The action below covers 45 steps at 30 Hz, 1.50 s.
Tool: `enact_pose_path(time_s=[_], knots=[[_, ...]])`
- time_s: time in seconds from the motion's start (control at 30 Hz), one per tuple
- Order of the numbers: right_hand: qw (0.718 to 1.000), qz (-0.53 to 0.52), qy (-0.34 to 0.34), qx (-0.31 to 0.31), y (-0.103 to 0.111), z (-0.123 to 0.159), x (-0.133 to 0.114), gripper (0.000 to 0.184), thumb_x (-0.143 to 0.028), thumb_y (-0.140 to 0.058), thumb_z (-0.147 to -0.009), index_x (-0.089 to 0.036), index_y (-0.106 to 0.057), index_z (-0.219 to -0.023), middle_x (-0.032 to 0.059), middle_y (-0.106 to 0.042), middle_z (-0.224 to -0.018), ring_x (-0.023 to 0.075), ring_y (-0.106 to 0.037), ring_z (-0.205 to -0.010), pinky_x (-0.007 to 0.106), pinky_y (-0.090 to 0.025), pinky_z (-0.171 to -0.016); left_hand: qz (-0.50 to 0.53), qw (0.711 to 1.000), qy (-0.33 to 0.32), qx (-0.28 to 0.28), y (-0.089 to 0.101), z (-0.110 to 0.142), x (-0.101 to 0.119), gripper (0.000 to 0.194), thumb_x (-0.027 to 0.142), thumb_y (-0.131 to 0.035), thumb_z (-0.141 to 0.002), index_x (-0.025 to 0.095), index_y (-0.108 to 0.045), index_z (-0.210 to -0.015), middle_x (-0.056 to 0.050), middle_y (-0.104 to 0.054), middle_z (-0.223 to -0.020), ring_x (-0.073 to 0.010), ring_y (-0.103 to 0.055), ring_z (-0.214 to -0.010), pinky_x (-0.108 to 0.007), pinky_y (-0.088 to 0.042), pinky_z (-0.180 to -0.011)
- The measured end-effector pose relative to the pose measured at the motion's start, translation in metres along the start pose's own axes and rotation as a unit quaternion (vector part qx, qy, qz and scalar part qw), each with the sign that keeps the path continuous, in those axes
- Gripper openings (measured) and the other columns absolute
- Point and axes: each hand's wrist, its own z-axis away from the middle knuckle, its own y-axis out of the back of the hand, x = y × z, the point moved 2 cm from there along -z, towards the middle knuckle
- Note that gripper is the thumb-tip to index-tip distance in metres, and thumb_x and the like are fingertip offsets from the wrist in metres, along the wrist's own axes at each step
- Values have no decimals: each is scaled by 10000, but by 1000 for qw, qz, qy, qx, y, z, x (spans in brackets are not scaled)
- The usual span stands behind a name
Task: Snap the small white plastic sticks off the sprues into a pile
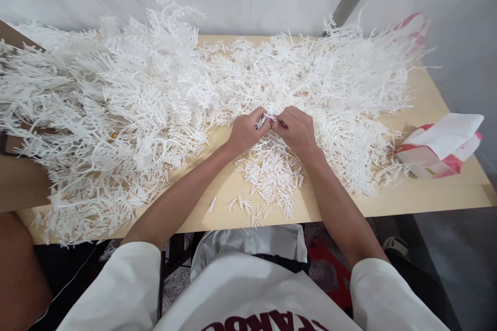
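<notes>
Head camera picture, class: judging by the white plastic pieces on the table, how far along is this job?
Done: a small pile of loose short sticks lies below the hands. In hand: the left hand and right hand pinch one white branched piece between them. Left: big heaps of branched pieces cover most of the table, so it looks early.

Bright, even light, soft shadows, sharp focus, wide-angle bending at edges.

sprues [128,108] heaped across the table [427,191] (thickest at left), loose pieces [272,176] in front, bag [438,147] at right.
</notes>
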Motion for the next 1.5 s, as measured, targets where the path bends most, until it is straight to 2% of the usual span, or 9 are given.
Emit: enact_pose_path(time_s=[0.17, 0.27, 0.43, 0.53, 0.77, 1.1, 1.23, 1.4, 1.5], knots=[[997, 1, -42, 67, 7, 1, 3, 397, -274, -406, -946, -214, -412, -554, -13, -405, -533, 109, -392, -545, 287, -330, -539, 2, 998, 44, 47, 4, -2, -4, 190, 281, -511, -843, 202, -418, -698, 54, -375, -553, -80, -321, -505, -263, -275, -544], [988, -52, -112, 90, 11, -1, 3, 300, -348, -449, -946, -216, -571, -705, 4, -536, -635, 117, -502, -616, 287, -405, -593, 74, 993, 75, 51, 6, -2, -8, 260, 358, -464, -910, 210, -381, -712, 45, -376, -554, -89, -347, -511, -266, -295, -535], [968, -187, -164, 7, 6, -6, 1, 266, -420, -451, -946, -258, -626, -1066, 36, -659, -998, 138, -619, -881, 296, -489, -739, 165, 984, 62, -7, 4, -2, -9, 246, 429, -392, -957, 221, -412, -826, 30, -472, -627, -98, -455, -557, -264, -369, -572], [970, -207, -120, -42, 2, -6, -1, 246, -398, -456, -948, -239, -644, -950, 17, -669, -880, 124, -610, -804, 281, -478, -713, 134, 990, 52, -9, 4, -2, -8, 218, 374, -444, -938, 214, -410, -794, 40, -437, -609, -94, -423, -546, -261, -345, -558], [999, -38, -1, -10, 2, -1, -4, 332, -310, -436, -938, -223, -510, -627, 15, -513, -616, 146, -465, -655, 314, -387, -616, -1, 999, 35, 22, 3, 0, 0, 212, 281, -518, -850, 202, -408, -687, 53, -367, -551, -81, -334, -505, -262, -270, -548], [999, 17, -3, 46, -1, 3, -9, 346, -258, -422, -931, -229, -477, -591, 9, -439, -566, 145, -433, -604, 325, -368, -564, -56, 991, 75, 97, 3, -1, -7, 167, 332, -501, -877, 210, -482, -765, 35, -485, -588, -95, -400, -515, -275, -290, -571], [994, -38, -63, 87, 3, 3, -14, 271, -284, -441, -940, -226, -586, -719, 25, -553, -651, 149, -524, -664, 327, -442, -626, 6, 991, 104, 81, 7, -2, -9, 215, 359, -470, -918, 214, -443, -761, 44, -412, -556, -98, -382, -507, -276, -296, -546], [974, -167, -152, 29, 5, -3, -14, 303, -393, -351, -981, -269, -590, -1118, 55, -640, -1051, 162, -607, -963, 331, -495, -816, 115, 990, 80, 27, 7, -1, -10, 250, 411, -385, -969, 215, -423, -818, 26, -460, -625, -91, -429, -537, -260, -368, -535], [975, -174, -128, -57, 3, -5, -16, 330, -437, -328, -980, -253, -600, -1016, 42, -637, -971, 150, -595, -886, 306, -472, -772, 119, 990, 68, 18, 6, -1, -11, 247, 397, -402, -964, 213, -413, -799, 24, -445, -634, -92, -439, -555, -257, -383, -540]])
